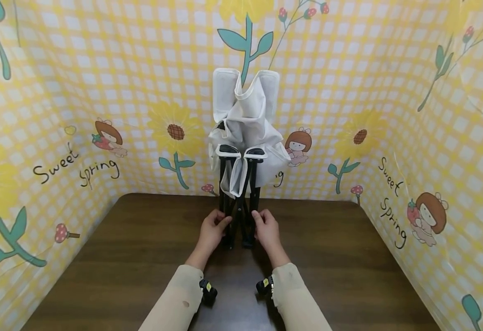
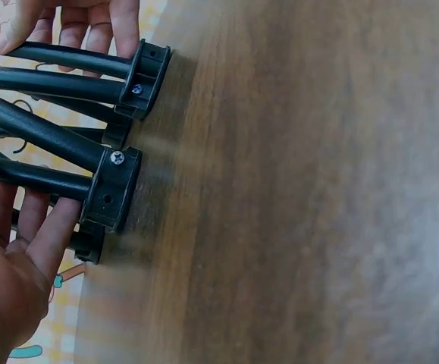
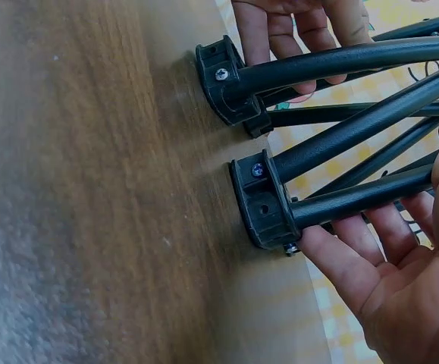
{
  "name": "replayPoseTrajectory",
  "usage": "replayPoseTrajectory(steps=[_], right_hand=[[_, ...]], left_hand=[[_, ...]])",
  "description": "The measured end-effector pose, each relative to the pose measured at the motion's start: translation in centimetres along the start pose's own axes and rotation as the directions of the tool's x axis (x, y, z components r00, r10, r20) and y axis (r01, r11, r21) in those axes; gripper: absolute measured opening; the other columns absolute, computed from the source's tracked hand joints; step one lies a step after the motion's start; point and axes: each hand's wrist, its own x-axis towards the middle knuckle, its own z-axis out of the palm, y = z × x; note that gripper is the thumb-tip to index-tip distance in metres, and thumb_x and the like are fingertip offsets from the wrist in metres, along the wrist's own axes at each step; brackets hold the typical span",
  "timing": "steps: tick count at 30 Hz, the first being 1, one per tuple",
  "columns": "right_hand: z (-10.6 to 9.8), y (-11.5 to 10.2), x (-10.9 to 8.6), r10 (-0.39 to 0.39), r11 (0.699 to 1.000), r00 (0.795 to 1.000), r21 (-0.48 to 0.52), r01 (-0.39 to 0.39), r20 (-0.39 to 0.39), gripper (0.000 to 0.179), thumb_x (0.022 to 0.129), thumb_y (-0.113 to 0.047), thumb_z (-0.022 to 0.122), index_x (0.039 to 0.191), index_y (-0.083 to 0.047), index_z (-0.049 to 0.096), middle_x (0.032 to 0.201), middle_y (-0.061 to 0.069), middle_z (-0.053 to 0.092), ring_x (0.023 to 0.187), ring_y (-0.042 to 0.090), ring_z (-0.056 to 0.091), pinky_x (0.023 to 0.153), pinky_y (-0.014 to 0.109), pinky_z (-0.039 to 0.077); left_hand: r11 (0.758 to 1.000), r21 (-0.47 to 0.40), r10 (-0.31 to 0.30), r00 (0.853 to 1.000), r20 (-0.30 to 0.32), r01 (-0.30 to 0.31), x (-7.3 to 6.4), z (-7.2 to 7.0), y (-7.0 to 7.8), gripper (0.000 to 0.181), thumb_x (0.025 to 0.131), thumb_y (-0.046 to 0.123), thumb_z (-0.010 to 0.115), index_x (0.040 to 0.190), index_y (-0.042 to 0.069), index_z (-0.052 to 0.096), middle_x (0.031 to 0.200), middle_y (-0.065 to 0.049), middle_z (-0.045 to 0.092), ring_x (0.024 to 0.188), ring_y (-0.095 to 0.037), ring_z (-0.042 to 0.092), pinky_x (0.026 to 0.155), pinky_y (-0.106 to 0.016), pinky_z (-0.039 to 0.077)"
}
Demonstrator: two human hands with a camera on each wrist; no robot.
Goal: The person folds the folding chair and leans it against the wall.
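A folded camp chair [image 1: 247, 108] stands upright at the middle of the table's far side, white fabric bunched above black tubular legs [image 1: 241, 211]. My left hand [image 1: 213, 230] holds the outer leg on the left, thumb in front and fingers behind the tube. On the other side my right hand [image 1: 268, 230] grips the outer right leg in the same way. Both wrist views show the black plastic feet [image 2: 113, 186] with screws, close to the wooden surface. In the right wrist view, a foot [image 3: 264, 201] sits just beyond my right fingers [image 3: 340, 262].
The dark brown wooden table [image 1: 121, 257] spreads out around the chair. Yellow checked cloth [image 1: 142, 82] printed with flowers and cartoon figures rises at the back and both sides. Black wrist cameras [image 1: 208, 292] are strapped at the cuffs.
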Motion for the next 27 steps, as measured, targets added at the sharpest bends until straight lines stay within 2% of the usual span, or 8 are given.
replayPoseTrajectory(steps=[3, 10, 19, 27], right_hand=[[0.0, 0.1, 0.2, -0.001, 1.0, 1.0, 0.005, 0.001, 0.005, 0.039, 0.094, -0.049, 0.056, 0.087, -0.011, 0.052, 0.059, 0.004, 0.045, 0.046, 0.016, 0.045, 0.046, 0.03, 0.047], [0.3, 0.4, 0.9, -0.001, 1.0, 1.0, -0.021, 0.001, -0.005, 0.039, 0.093, -0.051, 0.055, 0.087, -0.012, 0.052, 0.061, 0.004, 0.046, 0.048, 0.016, 0.047, 0.047, 0.03, 0.048], [0.5, 0.1, 1.9, -0.022, 0.994, 0.999, -0.103, 0.018, -0.033, 0.036, 0.094, -0.048, 0.055, 0.089, -0.013, 0.054, 0.065, 0.006, 0.05, 0.051, 0.018, 0.051, 0.049, 0.032, 0.051], [0.6, 0.4, 2.6, -0.012, 0.996, 1.0, -0.093, 0.01, -0.026, 0.039, 0.093, -0.05, 0.056, 0.089, -0.012, 0.054, 0.066, 0.004, 0.049, 0.049, 0.017, 0.051, 0.048, 0.031, 0.051]], left_hand=[[1.0, 0.016, 0.008, 1.0, -0.005, -0.008, 0.1, 0.1, -0.1, 0.021, 0.091, 0.026, 0.068, 0.089, 0.007, 0.057, 0.086, -0.01, 0.058, 0.065, -0.032, 0.057, 0.054, -0.031, 0.053], [1.0, 0.019, 0.011, 1.0, -0.016, -0.011, 0.8, 0.1, -0.2, 0.021, 0.09, 0.026, 0.068, 0.089, 0.008, 0.058, 0.087, -0.009, 0.057, 0.067, -0.038, 0.058, 0.054, -0.032, 0.053], [0.998, 0.059, 0.025, 0.999, -0.021, -0.023, 1.6, 0.3, -0.3, 0.021, 0.091, 0.026, 0.068, 0.089, 0.009, 0.056, 0.086, -0.008, 0.057, 0.059, -0.018, 0.054, 0.054, -0.029, 0.052], [0.997, 0.057, 0.045, 0.999, -0.019, -0.044, 2.0, 0.3, -0.2, 0.02, 0.092, 0.023, 0.067, 0.091, 0.005, 0.057, 0.088, -0.013, 0.058, 0.061, -0.018, 0.053, 0.055, -0.029, 0.052]])
